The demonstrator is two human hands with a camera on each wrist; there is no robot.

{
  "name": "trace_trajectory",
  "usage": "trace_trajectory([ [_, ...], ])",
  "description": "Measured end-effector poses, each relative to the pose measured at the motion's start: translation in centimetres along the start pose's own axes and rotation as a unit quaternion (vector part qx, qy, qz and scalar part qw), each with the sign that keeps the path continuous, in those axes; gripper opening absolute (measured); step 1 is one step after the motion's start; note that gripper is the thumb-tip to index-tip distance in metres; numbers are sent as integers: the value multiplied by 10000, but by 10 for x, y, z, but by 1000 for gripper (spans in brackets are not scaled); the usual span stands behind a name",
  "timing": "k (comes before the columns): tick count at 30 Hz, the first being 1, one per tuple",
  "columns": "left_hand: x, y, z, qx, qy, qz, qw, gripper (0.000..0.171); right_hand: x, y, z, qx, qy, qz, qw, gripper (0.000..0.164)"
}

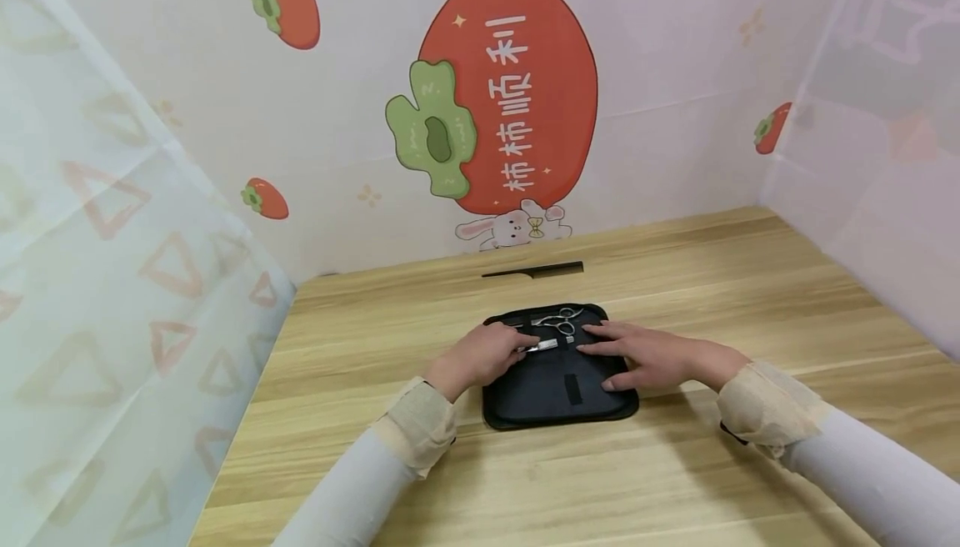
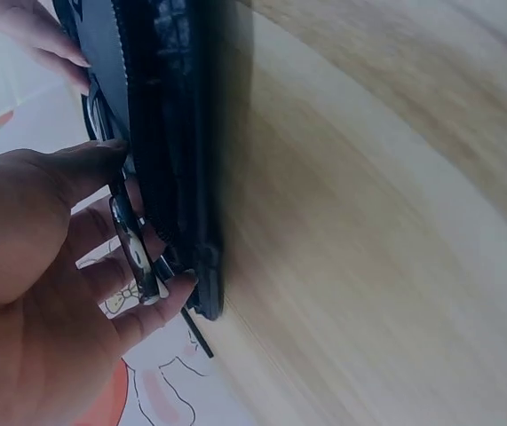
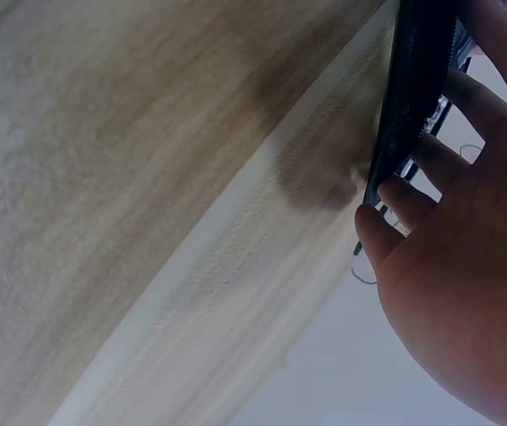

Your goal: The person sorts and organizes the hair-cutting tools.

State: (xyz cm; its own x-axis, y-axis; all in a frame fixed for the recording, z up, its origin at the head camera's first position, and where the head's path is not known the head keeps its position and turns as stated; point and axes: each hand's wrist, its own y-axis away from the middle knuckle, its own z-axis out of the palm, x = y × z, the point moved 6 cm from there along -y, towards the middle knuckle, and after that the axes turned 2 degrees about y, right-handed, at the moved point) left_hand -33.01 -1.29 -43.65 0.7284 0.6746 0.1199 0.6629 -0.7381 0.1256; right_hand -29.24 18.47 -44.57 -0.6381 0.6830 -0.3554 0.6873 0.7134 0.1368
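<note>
One black comb (image 1: 558, 269) lies just beyond the black case (image 1: 525, 393).

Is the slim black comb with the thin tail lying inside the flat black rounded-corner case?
No: the head view shows the comb on the light wood-grain table, beyond the case.

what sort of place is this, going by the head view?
Probably a staged tabletop booth, not a working salon: white sheeting printed with red persimmons closes off the back of a light wood-grain table, where a flat black rectangular case holding silver metal scissors lies.
</note>
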Motion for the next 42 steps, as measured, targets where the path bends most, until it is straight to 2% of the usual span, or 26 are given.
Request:
trace_trajectory([
  [10, 1, -6, 3, 2, -398, -122, 9991, 36, -2, -1, -2, 7, 64, 42, 10000, 66],
  [18, 7, -11, 5, -140, -798, -189, 9965, 37, -2, -5, 0, 8, 414, 177, 9990, 70],
  [27, 9, -14, 6, -227, -729, -339, 9965, 39, -3, -4, -2, -51, 434, 298, 9986, 71],
  [42, 10, -17, 8, -180, -658, -250, 9974, 40, -2, -4, 3, 19, 692, 326, 9971, 65],
])
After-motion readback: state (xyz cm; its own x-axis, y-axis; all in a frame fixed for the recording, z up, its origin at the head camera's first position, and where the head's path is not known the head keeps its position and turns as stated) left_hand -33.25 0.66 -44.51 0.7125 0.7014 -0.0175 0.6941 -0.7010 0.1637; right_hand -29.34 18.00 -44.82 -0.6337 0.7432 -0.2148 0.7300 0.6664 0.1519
